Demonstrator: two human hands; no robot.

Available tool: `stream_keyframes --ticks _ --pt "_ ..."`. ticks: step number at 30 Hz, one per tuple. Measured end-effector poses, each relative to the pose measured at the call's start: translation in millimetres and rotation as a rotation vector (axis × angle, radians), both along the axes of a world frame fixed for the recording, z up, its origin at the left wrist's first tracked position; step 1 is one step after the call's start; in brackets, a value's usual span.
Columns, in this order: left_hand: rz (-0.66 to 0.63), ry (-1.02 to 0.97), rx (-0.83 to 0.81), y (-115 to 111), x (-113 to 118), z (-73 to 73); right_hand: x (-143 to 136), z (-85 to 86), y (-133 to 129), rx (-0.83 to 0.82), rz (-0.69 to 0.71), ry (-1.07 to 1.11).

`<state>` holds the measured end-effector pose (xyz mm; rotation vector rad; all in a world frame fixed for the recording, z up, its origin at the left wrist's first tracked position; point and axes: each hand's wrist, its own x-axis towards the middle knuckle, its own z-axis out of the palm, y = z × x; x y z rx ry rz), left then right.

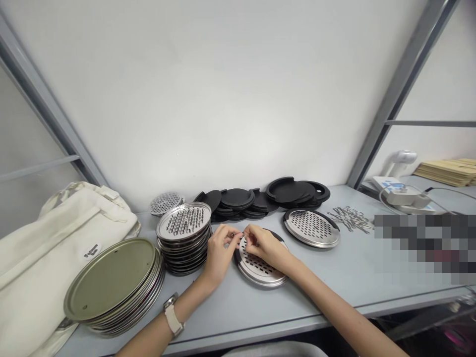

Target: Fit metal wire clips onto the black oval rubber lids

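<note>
My left hand [220, 253] and my right hand [265, 246] meet over the upper left part of a round metal grater disc [262, 275] with a black rim piece. Both hands have thumb and fingers pinched together. What lies between the fingertips is too small to make out. My right hand and forearm hide part of the disc. Beside my left hand stands a tall stack of grater discs [185, 222], the top one with raised teeth. To the right lies another grater disc [312, 227] with a black rim piece.
Black round plastic parts [238, 198] are heaped along the wall. Several small metal clips [351, 218] lie at the right. A stack of round trays [115, 277], the top one olive green, and a cream cloth bag [70, 238] occupy the left. Grey posts [401, 94] frame the table [334, 287].
</note>
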<state>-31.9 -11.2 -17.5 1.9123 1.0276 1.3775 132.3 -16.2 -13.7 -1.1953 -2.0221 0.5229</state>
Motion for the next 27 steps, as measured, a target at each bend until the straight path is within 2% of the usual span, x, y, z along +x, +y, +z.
stream_keyframes --ticks 13,22,27 --pt "-0.031 0.02 0.025 -6.6 1.4 2.6 1.8 0.1 0.2 0.023 -0.026 0.004" --pt "0.03 0.179 0.19 -7.6 -1.5 7.2 1.3 -0.2 0.7 0.03 -0.039 0.007" --pt "0.03 0.207 0.198 -5.3 -3.1 3.7 1.7 -0.1 1.3 0.004 -0.025 0.031"
